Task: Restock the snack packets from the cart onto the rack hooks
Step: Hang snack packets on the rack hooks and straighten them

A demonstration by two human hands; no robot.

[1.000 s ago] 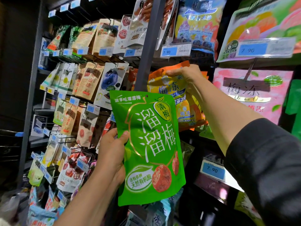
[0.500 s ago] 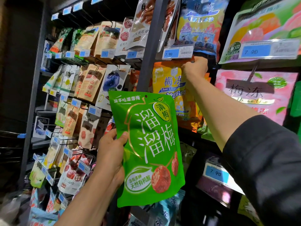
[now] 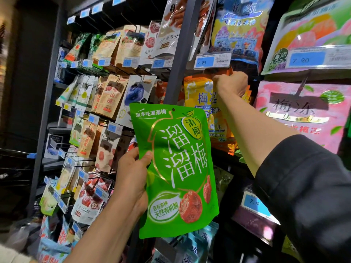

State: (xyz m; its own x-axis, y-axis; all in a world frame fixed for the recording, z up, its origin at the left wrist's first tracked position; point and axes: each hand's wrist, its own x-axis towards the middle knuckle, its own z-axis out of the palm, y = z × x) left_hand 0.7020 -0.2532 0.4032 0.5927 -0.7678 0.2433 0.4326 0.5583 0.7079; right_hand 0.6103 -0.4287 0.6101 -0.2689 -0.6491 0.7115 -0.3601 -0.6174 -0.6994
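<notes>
Two hands are busy at once: the left hand (image 3: pixel 133 179) grips the left edge of a green snack packet (image 3: pixel 176 168) held upright at the centre of the frame, while the right hand (image 3: pixel 232 83), fingers curled, clutches the top of an orange packet (image 3: pixel 197 92) in the upper middle, just under a blue price tag (image 3: pixel 212 60). The step in hand seems to be seating the orange packet on its hook, which is hidden behind the fist. Next, I judge, the green packet's small top hole must be lined up with a free hook.
</notes>
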